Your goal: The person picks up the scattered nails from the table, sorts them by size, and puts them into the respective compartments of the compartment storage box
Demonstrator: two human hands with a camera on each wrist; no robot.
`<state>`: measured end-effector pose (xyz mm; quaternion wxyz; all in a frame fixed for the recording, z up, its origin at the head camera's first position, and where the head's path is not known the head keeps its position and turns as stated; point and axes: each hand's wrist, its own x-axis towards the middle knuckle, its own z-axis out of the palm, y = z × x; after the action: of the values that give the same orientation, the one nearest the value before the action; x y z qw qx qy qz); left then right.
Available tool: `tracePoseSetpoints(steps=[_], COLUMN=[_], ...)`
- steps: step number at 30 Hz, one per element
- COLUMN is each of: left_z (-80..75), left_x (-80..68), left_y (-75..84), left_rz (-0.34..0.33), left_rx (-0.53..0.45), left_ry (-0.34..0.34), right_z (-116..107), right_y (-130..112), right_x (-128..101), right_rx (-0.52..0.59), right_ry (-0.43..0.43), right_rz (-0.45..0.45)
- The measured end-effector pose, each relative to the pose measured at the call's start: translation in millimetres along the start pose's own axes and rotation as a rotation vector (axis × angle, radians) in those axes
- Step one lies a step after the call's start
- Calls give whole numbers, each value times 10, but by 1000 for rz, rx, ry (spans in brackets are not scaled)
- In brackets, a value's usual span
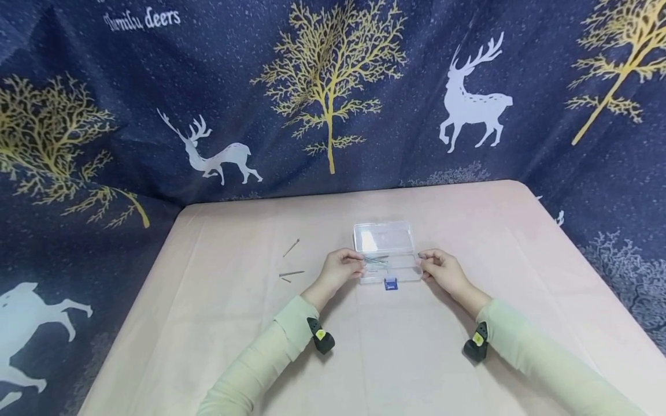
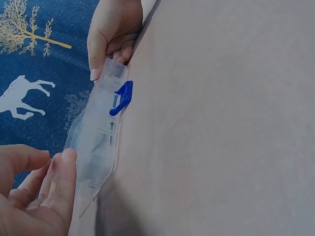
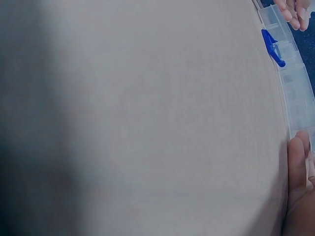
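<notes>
A clear plastic box [image 1: 387,254] with its lid raised and a blue latch [image 1: 391,283] at the front sits mid-bench [image 1: 234,323]. The left hand [image 1: 340,268] grips its left end, fingers [image 2: 61,182] curled against the side wall. The right hand [image 1: 442,270] grips the right end the same way. Thin metal pieces, probably nails, lie inside, though the view is too small to be sure. Loose nails [image 1: 291,273] lie well apart to the left. The box looks light and slick, so an uneven squeeze could tilt it, spilling its contents or snapping the lid down on the fingertips.
</notes>
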<state>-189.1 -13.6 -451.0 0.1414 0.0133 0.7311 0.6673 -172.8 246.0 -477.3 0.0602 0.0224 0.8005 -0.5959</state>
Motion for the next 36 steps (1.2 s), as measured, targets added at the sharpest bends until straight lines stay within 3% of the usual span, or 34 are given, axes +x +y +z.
tracePoseSetpoints(steps=[9, 16, 25, 28, 32, 36], left_z=[-94, -247, -570, -710, -903, -1063], left_x=[-32, -26, 27, 51, 84, 97], left_y=[-12, -12, 48, 43, 30, 24], left_rz=[26, 53, 59, 103, 180, 180], left_rx=[16, 99, 296, 373, 560, 712], left_ry=[14, 60, 120, 140, 185, 228], right_z=[27, 32, -6, -8, -2, 9], right_y=[-9, -12, 22, 27, 23, 6], right_x=[4, -2, -9, 0, 10, 13], right_rx=[-15, -24, -8, -4, -13, -29], right_ry=[4, 11, 13, 11, 12, 6], right_rz=[-3, 9, 11, 8, 9, 6])
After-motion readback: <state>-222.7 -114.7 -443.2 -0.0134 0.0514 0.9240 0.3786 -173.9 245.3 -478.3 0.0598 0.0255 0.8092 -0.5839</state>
